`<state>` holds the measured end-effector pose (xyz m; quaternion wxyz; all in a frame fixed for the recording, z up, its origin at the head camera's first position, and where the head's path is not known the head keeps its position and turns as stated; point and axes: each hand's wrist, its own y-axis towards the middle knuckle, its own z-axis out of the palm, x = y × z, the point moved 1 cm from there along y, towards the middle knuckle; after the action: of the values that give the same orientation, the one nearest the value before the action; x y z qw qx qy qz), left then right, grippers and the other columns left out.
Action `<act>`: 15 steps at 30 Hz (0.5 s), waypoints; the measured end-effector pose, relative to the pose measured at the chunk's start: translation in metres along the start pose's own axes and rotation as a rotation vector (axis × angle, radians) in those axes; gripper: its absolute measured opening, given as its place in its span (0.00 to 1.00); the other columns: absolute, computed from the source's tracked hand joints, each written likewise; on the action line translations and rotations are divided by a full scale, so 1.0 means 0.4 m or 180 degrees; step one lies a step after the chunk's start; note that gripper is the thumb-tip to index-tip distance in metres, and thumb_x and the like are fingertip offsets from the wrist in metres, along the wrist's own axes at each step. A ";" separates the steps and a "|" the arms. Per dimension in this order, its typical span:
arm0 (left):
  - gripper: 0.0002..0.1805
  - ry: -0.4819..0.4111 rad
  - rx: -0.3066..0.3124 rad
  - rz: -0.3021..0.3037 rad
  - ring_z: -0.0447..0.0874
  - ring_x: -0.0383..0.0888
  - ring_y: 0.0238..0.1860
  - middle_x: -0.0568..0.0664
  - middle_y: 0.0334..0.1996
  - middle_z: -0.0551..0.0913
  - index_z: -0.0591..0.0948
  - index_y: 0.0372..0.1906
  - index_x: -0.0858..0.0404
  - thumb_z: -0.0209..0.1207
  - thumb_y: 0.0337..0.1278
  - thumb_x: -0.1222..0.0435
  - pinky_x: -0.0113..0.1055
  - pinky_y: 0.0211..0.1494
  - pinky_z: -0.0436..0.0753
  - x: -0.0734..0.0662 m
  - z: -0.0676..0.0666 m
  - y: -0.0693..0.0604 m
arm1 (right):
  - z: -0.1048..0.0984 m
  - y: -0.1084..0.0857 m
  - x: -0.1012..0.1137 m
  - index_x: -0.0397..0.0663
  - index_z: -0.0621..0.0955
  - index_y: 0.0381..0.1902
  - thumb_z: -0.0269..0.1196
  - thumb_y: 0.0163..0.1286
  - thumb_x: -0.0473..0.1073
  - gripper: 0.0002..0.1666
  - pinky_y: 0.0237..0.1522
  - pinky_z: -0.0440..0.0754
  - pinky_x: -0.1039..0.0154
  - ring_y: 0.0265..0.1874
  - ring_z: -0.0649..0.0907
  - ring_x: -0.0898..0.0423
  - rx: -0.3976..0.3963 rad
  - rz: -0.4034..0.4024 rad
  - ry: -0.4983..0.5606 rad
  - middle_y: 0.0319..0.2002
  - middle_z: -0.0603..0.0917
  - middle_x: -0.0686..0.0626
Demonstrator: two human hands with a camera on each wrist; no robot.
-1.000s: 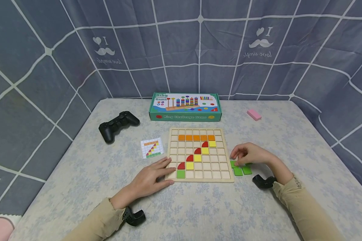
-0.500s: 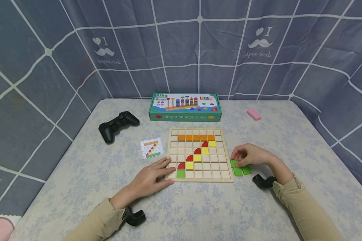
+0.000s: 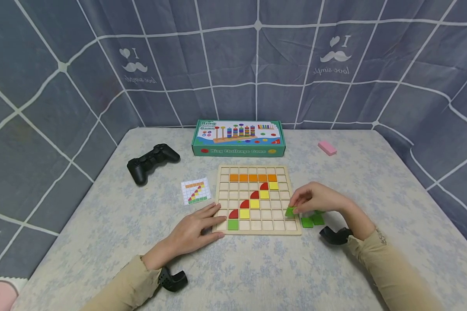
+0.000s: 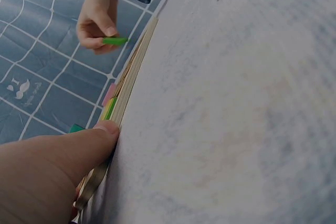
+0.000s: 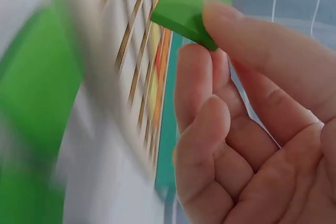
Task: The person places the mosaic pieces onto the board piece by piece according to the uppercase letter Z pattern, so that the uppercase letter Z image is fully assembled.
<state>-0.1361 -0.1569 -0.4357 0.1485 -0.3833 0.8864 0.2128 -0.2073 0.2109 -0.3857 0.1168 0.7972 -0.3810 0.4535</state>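
Note:
My right hand (image 3: 321, 199) pinches a green square tile (image 5: 181, 6) between thumb and fingers, above the right edge of a wooden grid board (image 3: 262, 233). Close beside that edge lie several loose green tiles (image 3: 307, 222). My left hand (image 3: 188, 232) rests at the board's left side, fingers extended over the rim; its thumb (image 4: 97, 142) touches the front left edge in the left wrist view. On the board are a row of orange squares (image 3: 253, 178), a diagonal of red quarter-rounds (image 3: 244, 204) and yellow squares (image 3: 254, 204), and one green square (image 3: 233, 224) at lower left.
A small pattern card (image 3: 196, 191) lies left of the board. A black game controller (image 3: 152, 162) is farther left. Behind the board stands a green game box (image 3: 238, 139), and a pink block (image 3: 327, 148) lies at the back right.
My right hand has picked up a green tile from the loose ones and moved left with it, over the board's right edge. My left hand stays in place.

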 end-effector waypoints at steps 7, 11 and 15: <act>0.26 -0.0002 0.0025 -0.0003 0.59 0.51 0.68 0.55 0.66 0.67 0.79 0.58 0.57 0.59 0.59 0.49 0.49 0.63 0.69 0.001 -0.001 0.001 | 0.077 0.083 0.071 0.42 0.85 0.36 0.68 0.59 0.38 0.07 0.36 0.82 0.64 0.30 0.83 0.55 0.0013 -0.0168 0.0060 0.31 0.85 0.52; 0.26 0.0057 0.0024 -0.0002 0.60 0.51 0.68 0.55 0.66 0.67 0.79 0.58 0.57 0.58 0.59 0.48 0.48 0.63 0.69 0.000 -0.001 0.002 | 0.123 0.126 0.105 0.43 0.85 0.35 0.67 0.60 0.38 0.05 0.34 0.82 0.64 0.29 0.83 0.58 0.0025 -0.0254 -0.0041 0.30 0.85 0.53; 0.25 0.0092 0.0019 0.0009 0.60 0.51 0.68 0.55 0.66 0.67 0.79 0.58 0.57 0.59 0.59 0.49 0.48 0.63 0.69 -0.001 -0.002 0.002 | 0.163 0.156 0.127 0.47 0.85 0.33 0.67 0.60 0.38 0.03 0.33 0.81 0.66 0.28 0.82 0.62 0.0027 -0.0227 -0.0272 0.29 0.83 0.57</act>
<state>-0.1365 -0.1568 -0.4347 0.1366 -0.3846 0.8896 0.2049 -0.1954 0.1079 -0.3910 0.1132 0.8294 -0.3551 0.4162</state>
